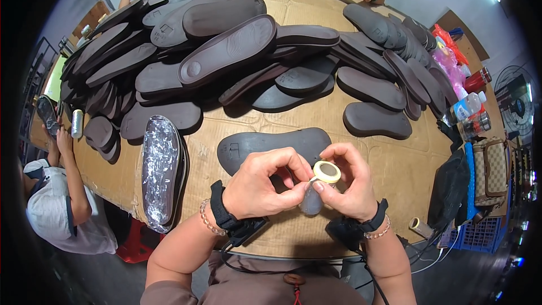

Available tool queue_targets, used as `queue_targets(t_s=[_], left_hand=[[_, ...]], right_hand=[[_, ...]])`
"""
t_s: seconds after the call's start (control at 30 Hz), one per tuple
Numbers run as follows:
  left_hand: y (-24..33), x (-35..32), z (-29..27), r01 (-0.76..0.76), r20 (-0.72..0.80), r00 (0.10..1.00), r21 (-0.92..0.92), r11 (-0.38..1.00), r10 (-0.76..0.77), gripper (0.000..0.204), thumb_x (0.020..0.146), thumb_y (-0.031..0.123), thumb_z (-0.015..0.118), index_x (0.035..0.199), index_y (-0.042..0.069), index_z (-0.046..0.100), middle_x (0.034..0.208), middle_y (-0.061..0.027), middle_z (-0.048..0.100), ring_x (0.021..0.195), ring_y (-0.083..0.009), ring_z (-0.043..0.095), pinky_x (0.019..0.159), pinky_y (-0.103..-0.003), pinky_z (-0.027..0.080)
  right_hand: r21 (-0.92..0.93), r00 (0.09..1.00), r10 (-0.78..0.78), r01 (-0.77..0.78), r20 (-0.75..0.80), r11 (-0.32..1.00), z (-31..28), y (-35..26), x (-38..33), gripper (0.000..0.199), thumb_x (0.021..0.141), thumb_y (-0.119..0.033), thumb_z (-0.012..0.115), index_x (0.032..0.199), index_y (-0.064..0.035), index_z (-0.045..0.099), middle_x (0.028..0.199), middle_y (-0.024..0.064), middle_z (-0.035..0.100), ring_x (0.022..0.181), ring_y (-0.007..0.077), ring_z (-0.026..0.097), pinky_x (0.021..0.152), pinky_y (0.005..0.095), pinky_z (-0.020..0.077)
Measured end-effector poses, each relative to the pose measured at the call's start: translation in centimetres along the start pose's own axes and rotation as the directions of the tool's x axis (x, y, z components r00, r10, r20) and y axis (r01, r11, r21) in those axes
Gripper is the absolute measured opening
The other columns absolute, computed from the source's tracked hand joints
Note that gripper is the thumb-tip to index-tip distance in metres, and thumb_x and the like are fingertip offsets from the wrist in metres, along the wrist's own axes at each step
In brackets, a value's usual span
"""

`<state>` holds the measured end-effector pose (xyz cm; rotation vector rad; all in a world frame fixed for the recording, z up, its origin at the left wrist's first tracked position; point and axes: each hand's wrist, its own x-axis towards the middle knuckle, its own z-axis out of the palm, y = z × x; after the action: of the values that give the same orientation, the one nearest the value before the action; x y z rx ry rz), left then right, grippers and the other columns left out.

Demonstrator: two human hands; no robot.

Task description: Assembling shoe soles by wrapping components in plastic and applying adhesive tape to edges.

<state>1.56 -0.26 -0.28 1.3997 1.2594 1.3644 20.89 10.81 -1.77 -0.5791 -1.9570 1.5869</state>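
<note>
Centrally, at the near side of the brown cardboard-covered table [200, 192], a small roll of translucent film on a pale-rimmed cardboard core [312, 200] is held up between the two hands, its round end facing upward. The right hand [353, 183] grips it from the right, thumb and curled fingers pinching the rim. From the left, the left hand [265, 183] brings thumb and forefinger close together at the roll's left edge; I cannot tell whether film lies between those tips. Just beyond the hands, a dark grey, flat shoe sole [305, 137] lies crosswise, partly hidden by the left hand. Left of it rests a dark sole wrapped in shiny clear film [160, 175], lengthwise on top of others. Farther off, a large heap of dark brown and grey soles [228, 51] spreads across the table. Near the right edge stands another bare-ended cardboard tube [420, 227], and farther right, a clear plastic bottle with a blue label [467, 107].
</note>
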Motion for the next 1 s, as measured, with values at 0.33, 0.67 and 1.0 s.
queue_targets(t_s=[0.33,0.67,1.0], left_hand=[[-0.4,-0.1,-0.2,0.237,0.083,0.971,-0.226,0.945,-0.223,0.011,0.086,-0.002,0.073,0.088,0.002,0.062,0.099,-0.007,0.07,0.085,-0.0051,0.061,0.079,-0.021,0.052],[-1.2,0.2,-1.0,0.363,0.213,0.931,-0.43,0.827,-0.297,0.017,0.089,-0.001,0.07,0.103,0.002,0.06,0.1,-0.0017,0.067,0.09,-0.0044,0.061,0.081,-0.021,0.051],[-2.0,0.2,-1.2,0.377,0.259,0.922,-0.433,0.819,-0.288,0.021,0.095,0.004,0.075,0.108,0.005,0.058,0.098,0.0027,0.064,0.09,-0.0036,0.061,0.08,-0.021,0.051]], right_hand=[[-0.033,0.999,0.029,-0.028,0.029,0.999,0.0,-0.3,0.2,0.042,0.081,-0.01,0.082,0.115,-0.0017,0.059,0.103,0.0026,0.06,0.091,0.0068,0.06,0.075,0.0209,0.0491],[-0.053,0.999,0.027,-0.026,0.024,0.998,0.0,0.4,0.3,0.042,0.078,-0.012,0.082,0.113,-0.0026,0.062,0.102,0.0007,0.06,0.089,0.0063,0.059,0.071,0.0209,0.0455],[-0.078,0.997,0.049,-0.044,0.063,0.996,-0.2,-0.2,0.4,0.039,0.078,-0.009,0.082,0.11,-0.0026,0.062,0.104,0.0017,0.06,0.09,0.0068,0.06,0.075,0.0213,0.0477]])
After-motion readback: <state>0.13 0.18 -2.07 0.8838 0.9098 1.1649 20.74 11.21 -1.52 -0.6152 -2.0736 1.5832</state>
